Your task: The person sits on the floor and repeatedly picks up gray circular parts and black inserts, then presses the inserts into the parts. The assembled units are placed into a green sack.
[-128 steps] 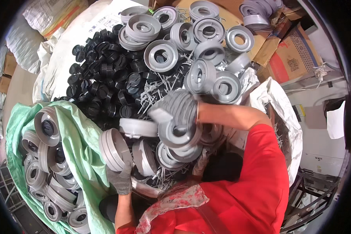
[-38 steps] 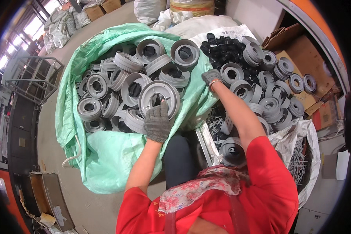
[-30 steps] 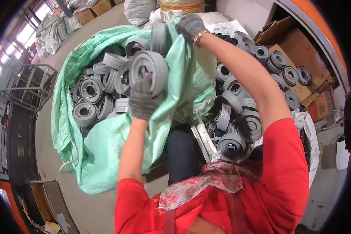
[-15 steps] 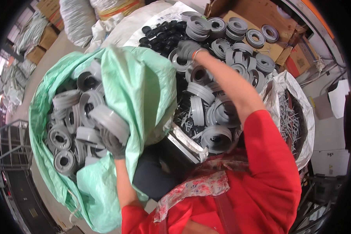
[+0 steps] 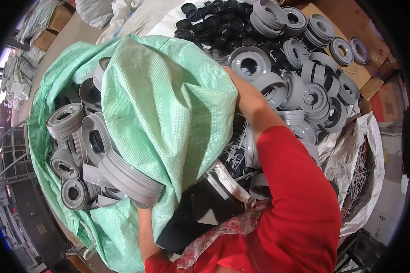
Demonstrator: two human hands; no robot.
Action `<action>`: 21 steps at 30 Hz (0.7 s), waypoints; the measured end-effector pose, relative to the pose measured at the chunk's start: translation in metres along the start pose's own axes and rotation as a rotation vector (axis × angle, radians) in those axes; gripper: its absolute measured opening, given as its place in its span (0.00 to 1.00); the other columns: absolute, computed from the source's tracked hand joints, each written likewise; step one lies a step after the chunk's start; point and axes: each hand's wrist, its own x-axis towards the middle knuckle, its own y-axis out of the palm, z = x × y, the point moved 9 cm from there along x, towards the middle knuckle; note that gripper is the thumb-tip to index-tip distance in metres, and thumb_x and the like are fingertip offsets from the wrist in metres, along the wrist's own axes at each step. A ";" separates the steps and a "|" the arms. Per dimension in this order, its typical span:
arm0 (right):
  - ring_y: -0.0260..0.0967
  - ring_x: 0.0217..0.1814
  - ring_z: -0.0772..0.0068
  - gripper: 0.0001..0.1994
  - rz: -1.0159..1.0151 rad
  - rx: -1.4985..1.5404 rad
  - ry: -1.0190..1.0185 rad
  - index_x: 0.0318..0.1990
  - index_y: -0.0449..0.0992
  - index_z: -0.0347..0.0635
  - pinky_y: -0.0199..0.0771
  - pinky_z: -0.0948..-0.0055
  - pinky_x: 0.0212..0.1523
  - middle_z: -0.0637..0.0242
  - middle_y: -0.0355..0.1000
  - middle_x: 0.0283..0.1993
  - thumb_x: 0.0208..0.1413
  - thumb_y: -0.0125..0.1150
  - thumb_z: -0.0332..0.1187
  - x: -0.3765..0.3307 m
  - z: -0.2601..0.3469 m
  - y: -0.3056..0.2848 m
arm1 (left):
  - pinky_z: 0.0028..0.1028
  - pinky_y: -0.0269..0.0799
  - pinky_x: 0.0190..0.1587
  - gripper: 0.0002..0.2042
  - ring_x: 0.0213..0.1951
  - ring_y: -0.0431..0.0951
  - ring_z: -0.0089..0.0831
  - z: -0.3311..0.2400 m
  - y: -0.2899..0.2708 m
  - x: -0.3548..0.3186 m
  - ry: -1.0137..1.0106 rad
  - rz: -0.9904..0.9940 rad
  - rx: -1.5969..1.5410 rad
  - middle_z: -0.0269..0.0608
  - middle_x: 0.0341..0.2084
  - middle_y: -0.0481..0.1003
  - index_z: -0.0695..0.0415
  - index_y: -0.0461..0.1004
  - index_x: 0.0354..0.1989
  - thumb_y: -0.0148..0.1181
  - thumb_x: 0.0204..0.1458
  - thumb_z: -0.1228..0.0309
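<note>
Since half a second ago the green sack [image 5: 168,104] flap has swung further over. Left hand [image 5: 143,202] — mostly hidden — clamps a grey ring stack [image 5: 130,177] at the sack mouth; right hand's grip on the grey rings [image 5: 255,68] unclear. Risk: stack fanning out, flap blocking the drop.

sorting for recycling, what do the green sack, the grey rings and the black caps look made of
Green sack: looks like woven plastic, since a fine grid weave shows and it folds softly. Grey rings: probably moulded plastic, matte and uniform in colour with crisp ribs. Black caps: likely plastic too, slightly glossy, but too small to be sure.
</note>
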 end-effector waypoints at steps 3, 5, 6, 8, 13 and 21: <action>0.53 0.67 0.43 0.29 0.006 0.103 0.100 0.66 0.49 0.45 0.60 0.51 0.60 0.39 0.47 0.66 0.56 0.44 0.37 -0.049 -0.033 0.000 | 0.45 0.66 0.56 0.24 0.51 0.71 0.49 -0.005 -0.005 0.013 -0.027 0.003 -0.005 0.50 0.48 0.70 0.63 0.66 0.52 0.62 0.46 0.67; 0.58 0.62 0.39 0.28 0.137 -0.204 -0.076 0.63 0.57 0.43 0.62 0.55 0.60 0.37 0.48 0.66 0.53 0.50 0.37 -0.085 -0.045 0.004 | 0.43 0.66 0.55 0.24 0.51 0.72 0.47 -0.016 -0.009 0.035 -0.053 -0.005 -0.044 0.49 0.48 0.70 0.63 0.67 0.52 0.62 0.46 0.67; 0.62 0.59 0.38 0.24 0.254 -0.519 -0.246 0.59 0.64 0.44 0.64 0.57 0.58 0.38 0.49 0.65 0.53 0.50 0.37 -0.110 -0.055 0.021 | 0.42 0.66 0.55 0.24 0.51 0.72 0.47 -0.023 -0.012 0.049 -0.086 -0.013 -0.079 0.49 0.48 0.71 0.63 0.67 0.52 0.63 0.46 0.67; 0.66 0.55 0.45 0.18 0.269 -0.111 -0.071 0.51 0.73 0.47 0.68 0.58 0.54 0.46 0.60 0.61 0.53 0.49 0.37 -0.174 -0.065 0.002 | 0.41 0.67 0.55 0.24 0.50 0.72 0.45 -0.023 -0.023 0.064 -0.257 -0.073 -0.124 0.49 0.48 0.71 0.63 0.68 0.51 0.63 0.46 0.67; 0.72 0.47 0.53 0.17 0.467 -0.153 -0.338 0.46 0.75 0.49 0.71 0.57 0.46 0.55 0.74 0.43 0.52 0.48 0.40 -0.244 -0.078 0.049 | 0.29 0.73 0.44 0.20 0.38 0.78 0.32 -0.052 -0.005 0.123 -0.670 0.123 -0.619 0.45 0.37 0.77 0.67 0.72 0.45 0.66 0.40 0.76; 0.74 0.37 0.49 0.13 0.116 -0.134 -0.293 0.36 0.77 0.39 0.74 0.57 0.36 0.51 0.75 0.33 0.46 0.54 0.36 -0.329 -0.073 -0.069 | 0.42 0.57 0.60 0.38 0.53 0.67 0.50 -0.147 0.070 0.106 -0.155 0.495 -0.102 0.54 0.49 0.70 0.58 0.61 0.58 0.66 0.33 0.59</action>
